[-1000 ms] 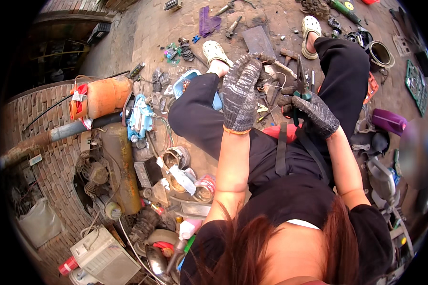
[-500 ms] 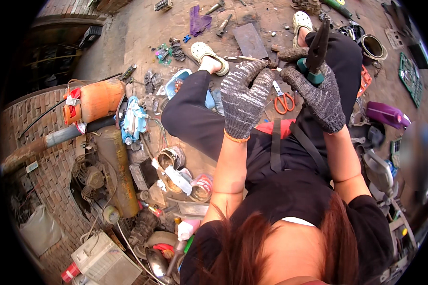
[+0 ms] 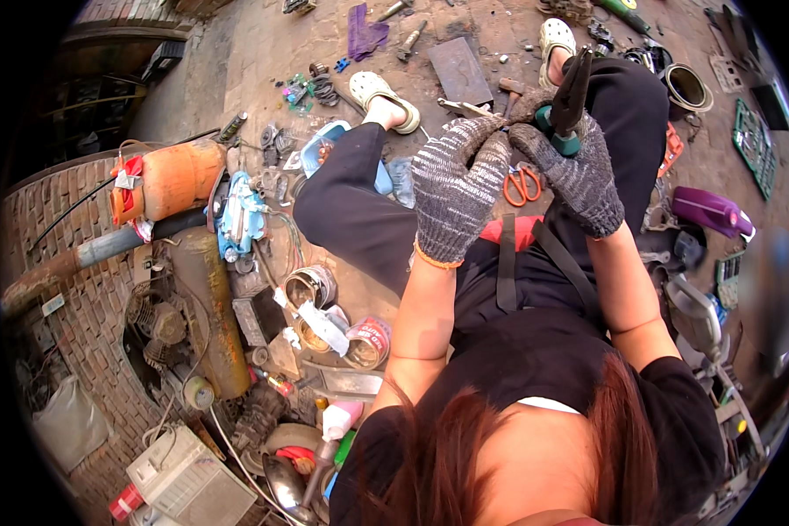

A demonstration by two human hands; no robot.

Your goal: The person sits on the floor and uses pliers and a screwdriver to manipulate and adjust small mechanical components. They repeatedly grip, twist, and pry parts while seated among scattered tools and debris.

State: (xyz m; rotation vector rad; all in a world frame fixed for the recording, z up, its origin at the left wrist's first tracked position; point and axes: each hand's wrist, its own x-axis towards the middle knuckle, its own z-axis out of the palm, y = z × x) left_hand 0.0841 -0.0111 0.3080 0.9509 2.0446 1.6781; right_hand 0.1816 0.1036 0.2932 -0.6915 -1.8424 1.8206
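I wear grey speckled knit gloves on both hands. Pliers with green grips (image 3: pixel 572 101) stick up from my right hand (image 3: pixel 580 180), which is closed around them, dark jaws pointing up. My left hand (image 3: pixel 458 180) is closed, thumb and fingers pinched together against the right fingertips. Something small sits between the fingertips, too hidden to name. Just past the left fingers shows a slim metallic tool (image 3: pixel 465 109); I cannot tell whether that hand holds it. Orange-handled scissors (image 3: pixel 522 186) lie below and between my hands, their blades partly covered.
On the floor ahead lie a dark metal plate (image 3: pixel 461 70) and a purple cloth (image 3: pixel 366 33). Left of my leg are a blue basket (image 3: pixel 324 145), an orange gas cylinder (image 3: pixel 180 180) and open cans (image 3: pixel 311 287). A purple bottle (image 3: pixel 708 210) and green tool case (image 3: pixel 754 145) are at right.
My hands have drawn closer together, and the right hand has shifted slightly left and down with the pliers. The left fingers now meet the right fingertips more tightly.
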